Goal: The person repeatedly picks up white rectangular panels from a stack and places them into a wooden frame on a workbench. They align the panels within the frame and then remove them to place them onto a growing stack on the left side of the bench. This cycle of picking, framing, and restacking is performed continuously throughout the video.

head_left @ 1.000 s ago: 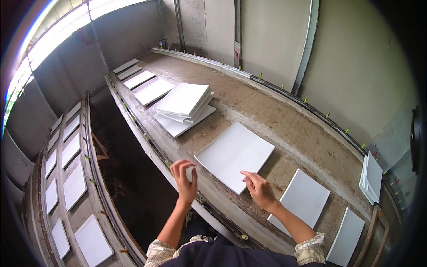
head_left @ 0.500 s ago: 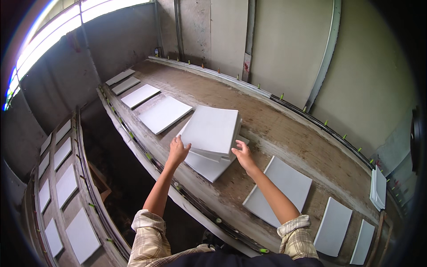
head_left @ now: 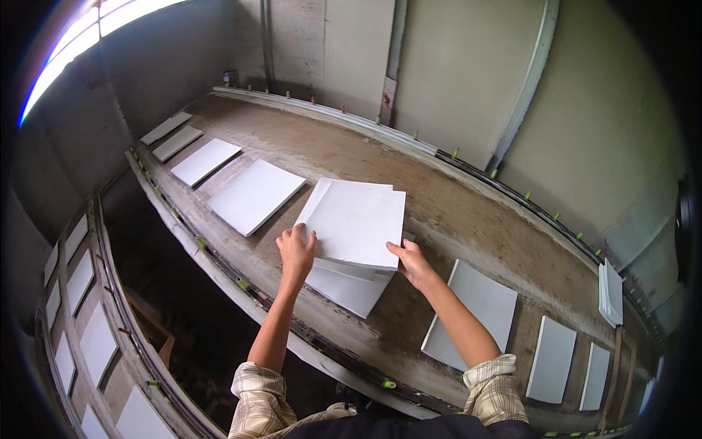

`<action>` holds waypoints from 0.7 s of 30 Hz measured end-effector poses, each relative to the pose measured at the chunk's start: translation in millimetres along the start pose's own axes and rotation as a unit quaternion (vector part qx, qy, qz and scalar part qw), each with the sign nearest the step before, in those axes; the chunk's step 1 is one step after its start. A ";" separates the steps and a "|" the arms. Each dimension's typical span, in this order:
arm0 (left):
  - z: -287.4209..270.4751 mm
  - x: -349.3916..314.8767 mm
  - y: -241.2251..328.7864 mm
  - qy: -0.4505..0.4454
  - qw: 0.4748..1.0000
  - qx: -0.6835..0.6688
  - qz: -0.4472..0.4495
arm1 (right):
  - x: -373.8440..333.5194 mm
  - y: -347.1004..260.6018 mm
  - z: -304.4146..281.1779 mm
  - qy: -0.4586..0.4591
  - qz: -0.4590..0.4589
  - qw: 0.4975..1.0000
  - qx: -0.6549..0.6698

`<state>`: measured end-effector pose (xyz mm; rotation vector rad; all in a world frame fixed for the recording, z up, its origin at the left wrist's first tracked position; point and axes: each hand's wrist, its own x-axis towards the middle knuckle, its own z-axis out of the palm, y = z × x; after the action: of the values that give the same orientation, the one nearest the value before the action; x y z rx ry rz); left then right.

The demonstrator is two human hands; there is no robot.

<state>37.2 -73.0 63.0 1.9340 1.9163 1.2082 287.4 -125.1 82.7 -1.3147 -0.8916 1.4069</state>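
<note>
A stack of white rectangular sheets (head_left: 349, 291) lies fanned unevenly at the middle of the long brown table. Its top sheet (head_left: 358, 223) sits askew, jutting to the right over the ones beneath. My right hand (head_left: 412, 262) pinches the near right corner of this sheet, thumb on top and fingers underneath. At the opposite side, my left hand (head_left: 296, 252) curls round the near left edge, its thumb against the white surface. How many sheets the left fingers grip is hidden.
Single white sheets (head_left: 257, 196) lie in a row along the table (head_left: 468, 212), left and right of the stack. Several more lean upright (head_left: 610, 293) at the far right. Green pegs (head_left: 241, 283) line the table edges. A lower rack (head_left: 102, 241) with white sheets stands at left, past a dark gap.
My right hand has closed from beside the stack onto the sheet's corner. The top sheet has slid to the right over those below. The view has shifted slightly.
</note>
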 end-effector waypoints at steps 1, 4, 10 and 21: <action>5.3 0.9 2.8 -0.036 0.996 -0.078 -0.024 | -4.8 -1.0 -9.8 -0.020 -0.019 0.999 0.017; 11.8 0.2 23.5 -0.152 0.961 -0.213 -0.088 | -39.9 -19.8 -33.7 0.019 -0.084 0.996 -0.008; 24.8 -63.3 147.8 -0.329 0.882 -0.336 -0.035 | -181.3 -76.7 -123.6 0.081 -0.125 0.980 -0.133; 60.9 -293.3 387.3 -0.571 0.711 -0.400 0.091 | -468.0 -21.8 -324.4 0.322 -0.139 0.934 -0.069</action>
<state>415.1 -374.3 141.5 1.6319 0.4296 0.4124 581.5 -603.0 181.4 -1.5515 -0.6918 0.6278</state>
